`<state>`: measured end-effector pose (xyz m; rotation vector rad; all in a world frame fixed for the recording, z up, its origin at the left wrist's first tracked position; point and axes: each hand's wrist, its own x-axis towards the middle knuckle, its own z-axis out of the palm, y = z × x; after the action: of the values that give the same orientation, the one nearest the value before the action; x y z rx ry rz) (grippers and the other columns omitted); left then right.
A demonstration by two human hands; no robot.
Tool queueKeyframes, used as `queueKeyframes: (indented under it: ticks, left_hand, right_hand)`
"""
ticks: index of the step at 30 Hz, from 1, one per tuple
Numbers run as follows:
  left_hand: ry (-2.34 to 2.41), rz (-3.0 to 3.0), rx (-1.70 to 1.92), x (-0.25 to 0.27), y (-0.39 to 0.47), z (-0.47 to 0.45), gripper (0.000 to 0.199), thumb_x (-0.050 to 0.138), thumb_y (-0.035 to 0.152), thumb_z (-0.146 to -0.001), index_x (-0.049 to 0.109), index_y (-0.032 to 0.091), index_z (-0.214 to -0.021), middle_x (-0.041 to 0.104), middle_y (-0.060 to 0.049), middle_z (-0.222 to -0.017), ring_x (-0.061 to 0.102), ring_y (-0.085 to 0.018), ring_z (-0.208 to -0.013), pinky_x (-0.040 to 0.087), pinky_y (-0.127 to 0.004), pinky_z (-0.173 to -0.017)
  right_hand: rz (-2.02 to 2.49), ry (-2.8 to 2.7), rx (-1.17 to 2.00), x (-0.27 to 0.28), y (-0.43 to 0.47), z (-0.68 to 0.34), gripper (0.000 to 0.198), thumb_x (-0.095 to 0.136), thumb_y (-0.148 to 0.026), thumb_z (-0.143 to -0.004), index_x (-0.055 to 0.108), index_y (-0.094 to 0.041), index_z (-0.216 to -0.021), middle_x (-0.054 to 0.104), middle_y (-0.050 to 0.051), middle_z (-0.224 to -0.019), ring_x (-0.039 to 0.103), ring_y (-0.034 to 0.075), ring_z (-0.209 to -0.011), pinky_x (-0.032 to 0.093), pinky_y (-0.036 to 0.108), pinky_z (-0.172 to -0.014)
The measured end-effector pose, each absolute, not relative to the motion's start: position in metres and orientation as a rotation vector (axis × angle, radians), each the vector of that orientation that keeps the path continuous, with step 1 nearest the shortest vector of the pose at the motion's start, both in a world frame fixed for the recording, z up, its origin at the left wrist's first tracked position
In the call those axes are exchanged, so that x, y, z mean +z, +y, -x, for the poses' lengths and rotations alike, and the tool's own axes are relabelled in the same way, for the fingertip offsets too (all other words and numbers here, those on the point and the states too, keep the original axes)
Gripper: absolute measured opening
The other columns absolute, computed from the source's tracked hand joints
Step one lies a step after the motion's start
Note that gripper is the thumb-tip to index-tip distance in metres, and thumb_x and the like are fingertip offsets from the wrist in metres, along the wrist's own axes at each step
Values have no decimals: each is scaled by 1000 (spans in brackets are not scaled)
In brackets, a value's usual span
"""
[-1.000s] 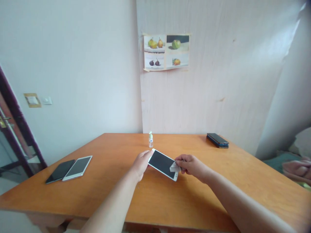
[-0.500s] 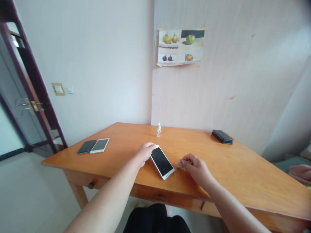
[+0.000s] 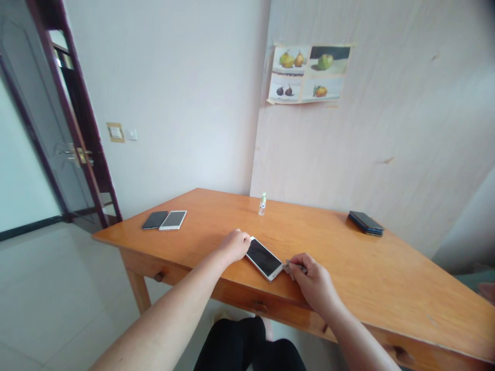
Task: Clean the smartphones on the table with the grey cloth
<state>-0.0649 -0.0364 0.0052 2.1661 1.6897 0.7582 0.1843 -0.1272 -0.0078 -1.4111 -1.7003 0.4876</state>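
A white smartphone (image 3: 265, 259) with a dark screen is tilted over the front part of the wooden table. My left hand (image 3: 236, 245) is closed on its upper left end. My right hand (image 3: 311, 275) pinches a small crumpled greyish-white cloth or tissue (image 3: 287, 268), whose edge is at the phone's lower right corner. Whether the cloth touches the phone, I cannot quite tell. Most of the cloth is hidden by my fingers.
On the wooden table (image 3: 216, 216), a small clear spray bottle (image 3: 262, 205) stands behind the phone. A white phone (image 3: 173, 220) and a dark phone (image 3: 155, 220) lie at the left. A stack of dark phones (image 3: 365, 223) sits at the back right. Beyond rises the wall.
The view has swung left and tilted, so everything sits differently in the picture. The phone is turned flatter, and the cloth in my right hand has come closer to its lower right corner.
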Motion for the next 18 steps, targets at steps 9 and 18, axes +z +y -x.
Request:
queueKeyframes:
  ticks: [9, 18]
  left_hand:
    - [1442, -2371, 589, 14, -57, 93, 76, 69, 60, -70, 54, 25, -135, 51, -8, -141, 45, -28, -131, 35, -33, -107]
    - [1380, -2462, 389, 23, -56, 84, 86, 70, 69, -63, 52, 26, -135, 53, -9, -139, 43, -33, -131, 37, -40, -106]
  right_hand:
    - [1383, -1624, 607, -10, -117, -196, 25, 55, -45, -85, 63, -21, -87, 68, 1, -70, 61, 18, -67, 45, 29, -65]
    - [1274, -1540, 676, -2, -101, -186, 26, 57, -44, -83, 59, -19, -89, 69, 3, -76, 61, 17, -67, 46, 28, -64]
